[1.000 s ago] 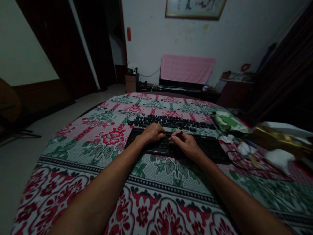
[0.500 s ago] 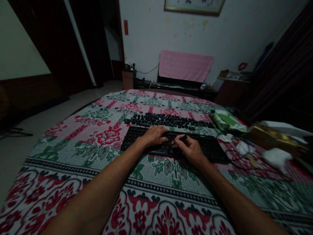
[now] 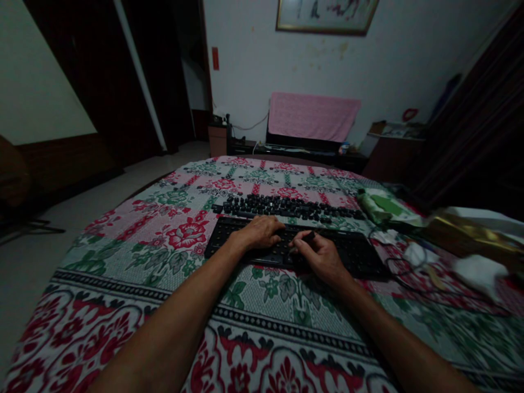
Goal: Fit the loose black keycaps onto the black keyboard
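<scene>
A black keyboard base (image 3: pixel 352 252) lies on a floral cloth (image 3: pixel 172 240) that covers the table. Just behind it runs a row of loose black keycaps (image 3: pixel 286 206). My left hand (image 3: pixel 257 232) rests on the keyboard's left half, fingers curled down onto it. My right hand (image 3: pixel 317 252) is closed in a pinch on a thin dark tool (image 3: pixel 305 238) whose tip touches the keyboard near its middle.
A green and white packet (image 3: pixel 379 204) lies at the right, with white wads (image 3: pixel 477 270), a dark cable (image 3: pixel 403 275) and a gold-coloured object (image 3: pixel 462 229) beyond it. A pink cloth (image 3: pixel 313 114) hangs over furniture at the far wall.
Both hands stay on the keyboard with small shifts. The view has tilted slightly. The right hand's tool tip sits a little further down the keyboard.
</scene>
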